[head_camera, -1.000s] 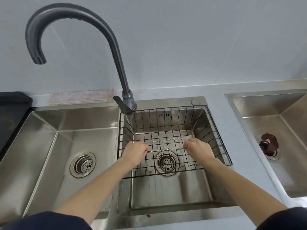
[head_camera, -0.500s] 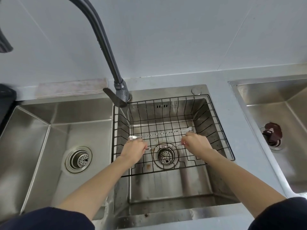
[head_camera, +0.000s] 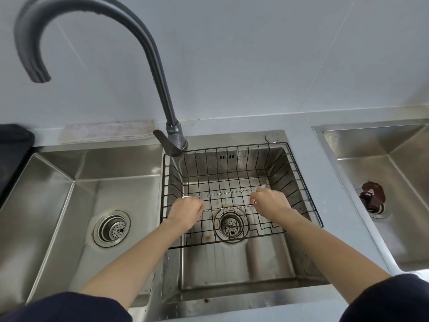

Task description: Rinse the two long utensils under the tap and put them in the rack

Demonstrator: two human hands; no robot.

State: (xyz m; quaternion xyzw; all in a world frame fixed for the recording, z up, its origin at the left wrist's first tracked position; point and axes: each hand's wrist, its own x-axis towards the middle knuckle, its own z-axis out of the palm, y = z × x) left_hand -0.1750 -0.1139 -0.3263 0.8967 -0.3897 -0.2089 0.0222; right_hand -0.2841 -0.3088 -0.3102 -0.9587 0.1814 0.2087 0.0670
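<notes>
Two long, thin metal utensils with twisted handles lie side by side across the black wire rack point(head_camera: 299, 173) in the middle sink. The far utensil point(head_camera: 226, 193) runs left to right behind the near utensil point(head_camera: 228, 208). My left hand point(head_camera: 185, 211) is closed around their left ends and my right hand point(head_camera: 271, 203) around their right ends, both low inside the rack. The ends are mostly hidden under my fingers. The dark grey tap point(head_camera: 162, 94) arches up and left, its spout over the left sink, with no water running.
A left sink point(head_camera: 69, 205) with a drain strainer adjoins the middle sink. A third basin point(head_camera: 380, 173) at right holds a dark brown stopper point(head_camera: 371, 195). A folded cloth point(head_camera: 106, 132) lies behind the left sink; a black object point(head_camera: 11, 154) sits at far left.
My hands stay at the ends of the two utensils in the rack. The view has swung, first downward and then back up, bringing the whole tap arch back into sight.
</notes>
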